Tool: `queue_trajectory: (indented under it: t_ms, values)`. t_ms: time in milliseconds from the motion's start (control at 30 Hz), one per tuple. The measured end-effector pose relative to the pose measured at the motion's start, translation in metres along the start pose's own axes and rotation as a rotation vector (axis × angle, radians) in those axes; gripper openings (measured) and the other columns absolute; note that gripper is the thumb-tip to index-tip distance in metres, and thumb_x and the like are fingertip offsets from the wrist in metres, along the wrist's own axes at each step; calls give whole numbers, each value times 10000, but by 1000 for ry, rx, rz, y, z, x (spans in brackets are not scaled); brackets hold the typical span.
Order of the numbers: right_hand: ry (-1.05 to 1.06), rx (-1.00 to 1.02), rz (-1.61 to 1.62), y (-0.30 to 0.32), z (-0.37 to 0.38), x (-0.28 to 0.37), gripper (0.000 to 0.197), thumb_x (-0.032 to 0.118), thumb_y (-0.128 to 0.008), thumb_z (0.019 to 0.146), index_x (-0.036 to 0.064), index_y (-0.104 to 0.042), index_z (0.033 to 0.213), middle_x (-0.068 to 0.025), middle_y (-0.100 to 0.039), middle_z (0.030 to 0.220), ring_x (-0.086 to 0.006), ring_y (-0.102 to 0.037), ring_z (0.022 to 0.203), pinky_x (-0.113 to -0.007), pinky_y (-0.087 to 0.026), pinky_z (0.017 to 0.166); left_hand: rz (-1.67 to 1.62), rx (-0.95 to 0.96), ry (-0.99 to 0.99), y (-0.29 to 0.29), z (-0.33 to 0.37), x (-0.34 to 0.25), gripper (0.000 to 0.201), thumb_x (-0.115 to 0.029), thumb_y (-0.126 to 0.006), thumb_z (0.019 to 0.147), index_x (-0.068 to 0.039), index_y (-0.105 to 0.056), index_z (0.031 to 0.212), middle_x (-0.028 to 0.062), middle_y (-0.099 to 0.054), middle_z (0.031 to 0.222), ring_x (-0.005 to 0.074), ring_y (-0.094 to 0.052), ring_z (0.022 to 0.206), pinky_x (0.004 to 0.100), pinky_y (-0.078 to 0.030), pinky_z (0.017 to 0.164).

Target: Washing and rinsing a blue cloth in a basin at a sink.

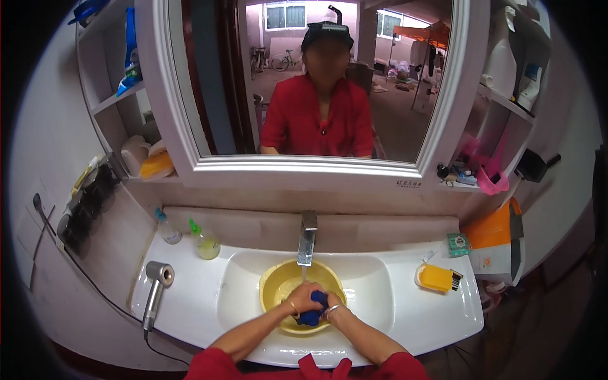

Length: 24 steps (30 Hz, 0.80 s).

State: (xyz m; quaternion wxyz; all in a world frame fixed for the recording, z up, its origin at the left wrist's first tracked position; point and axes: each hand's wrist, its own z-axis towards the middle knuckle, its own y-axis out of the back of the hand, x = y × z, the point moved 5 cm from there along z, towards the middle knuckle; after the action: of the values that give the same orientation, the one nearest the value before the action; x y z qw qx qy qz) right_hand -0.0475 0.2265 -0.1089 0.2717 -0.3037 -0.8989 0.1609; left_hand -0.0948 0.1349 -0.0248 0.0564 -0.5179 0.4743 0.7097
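Both my hands are closed on a dark blue cloth (311, 316), bunched up over a yellow basin (271, 278). My left hand (304, 296) grips the cloth from the left and above, a bangle at its wrist. On the other side my right hand (332, 300) holds it, with a silver bangle at that wrist. The basin stands inside the white sink (373, 291). Just beyond my hands is the square metal faucet (306, 237), and a thin stream of water seems to run from it. The cloth's lower folds are partly hidden by my fingers.
On the left of the counter lie a hair dryer (155, 291) with its cord, a green-topped pump bottle (205, 244) and a blue-topped bottle (168, 228). At right are a yellow brush (436, 277), a green packet (457, 244) and an orange-white box (497, 240). A mirror (392, 114) hangs above.
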Motion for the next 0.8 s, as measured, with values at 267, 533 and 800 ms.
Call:
queue_trajectory:
  t_ms: [267,533,800]
  values:
    - [177,115,126,-10,-6,-5,270,307,-474,861,89,-584,977,-96,-630,905,-229,-626,811,-408,-528,725,218,-390,-109,16,-35,-68,155,-211,-599,745,-102,-560,848,148,-524,852,323,-556,771,393,-470,677]
    - [420,242,-408,-5,-54,47,252,307,-583,820,88,-569,944,-43,-590,836,-146,-545,717,-306,-476,722,856,85,29,42,-29,41,528,-428,-603,751,-188,-478,1205,193,-396,1251,391,-377,1129,424,-321,956]
    - [90,-200,-270,-16,-30,3,577,414,-623,756,209,-405,1250,-98,-239,1412,-427,-263,1239,-750,-273,759,-95,23,367,-26,-8,99,487,-108,-724,573,-155,-595,1040,186,-554,1101,340,-516,1032,364,-431,864]
